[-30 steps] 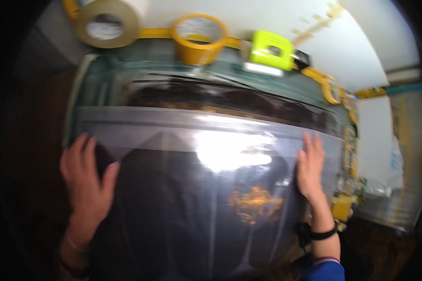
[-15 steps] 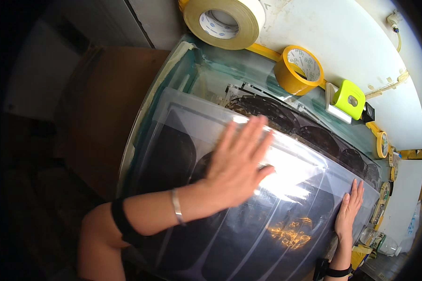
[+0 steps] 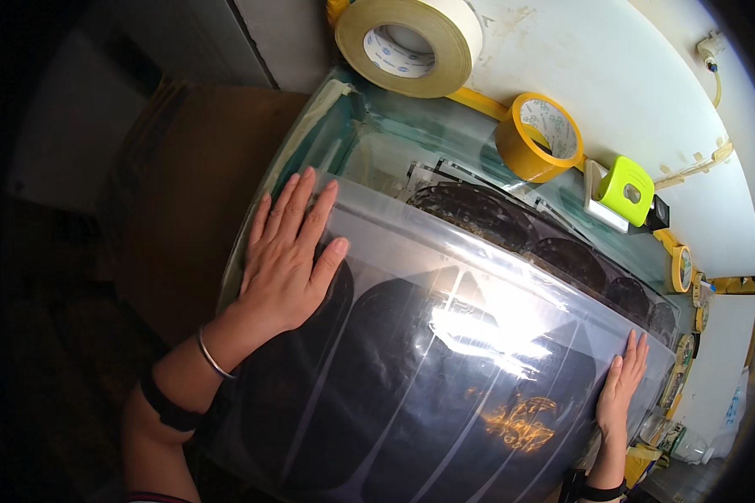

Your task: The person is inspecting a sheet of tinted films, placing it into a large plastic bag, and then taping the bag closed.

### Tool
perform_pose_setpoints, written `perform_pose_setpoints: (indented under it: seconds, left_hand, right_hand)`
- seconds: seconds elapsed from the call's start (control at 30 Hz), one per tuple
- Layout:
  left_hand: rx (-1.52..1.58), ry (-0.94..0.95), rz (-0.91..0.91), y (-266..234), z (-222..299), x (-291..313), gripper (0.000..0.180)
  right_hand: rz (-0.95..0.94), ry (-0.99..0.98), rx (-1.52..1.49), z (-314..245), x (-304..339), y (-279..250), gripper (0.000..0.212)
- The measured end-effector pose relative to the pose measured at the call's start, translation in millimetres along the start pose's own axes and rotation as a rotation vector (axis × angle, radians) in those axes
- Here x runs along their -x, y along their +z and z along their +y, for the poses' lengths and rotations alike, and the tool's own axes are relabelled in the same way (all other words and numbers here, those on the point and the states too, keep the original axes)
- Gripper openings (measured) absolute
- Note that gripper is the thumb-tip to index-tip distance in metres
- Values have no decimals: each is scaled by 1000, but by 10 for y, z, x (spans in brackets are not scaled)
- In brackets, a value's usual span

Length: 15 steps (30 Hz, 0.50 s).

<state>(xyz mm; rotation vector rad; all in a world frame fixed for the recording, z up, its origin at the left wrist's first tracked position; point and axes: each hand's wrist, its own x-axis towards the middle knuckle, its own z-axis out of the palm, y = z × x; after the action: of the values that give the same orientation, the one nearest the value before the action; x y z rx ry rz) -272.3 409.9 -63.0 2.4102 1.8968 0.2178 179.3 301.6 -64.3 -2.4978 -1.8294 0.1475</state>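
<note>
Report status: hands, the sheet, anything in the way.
Left hand flat, fingers spread, on the clear plastic sheet near its far left corner. Right hand flat on its right edge. Tape rolls sit beyond the sheet, clear of both hands.

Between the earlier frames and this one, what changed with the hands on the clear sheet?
The left hand slid from mid-sheet, where it lay half a second ago, toward the near-left corner of the clear plastic sheet, fingers now closer together at its edge. The right hand stayed flat on the sheet's right edge. Neither hand grips anything. The sheet and the tape rolls behind kept their places; the view itself swung left.
</note>
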Motion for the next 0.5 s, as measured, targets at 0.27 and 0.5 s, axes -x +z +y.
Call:
perform_pose_setpoints:
  seconds: [0.27,0.5]
  left_hand:
    - [-86,-28,74,-36,176,22,52]
    - [383,671,-189,-31,1425,153,64]
  right_hand:
    - [4,0,13,32,18,-24,49]
    - [2,-33,-19,5,-15,7,48]
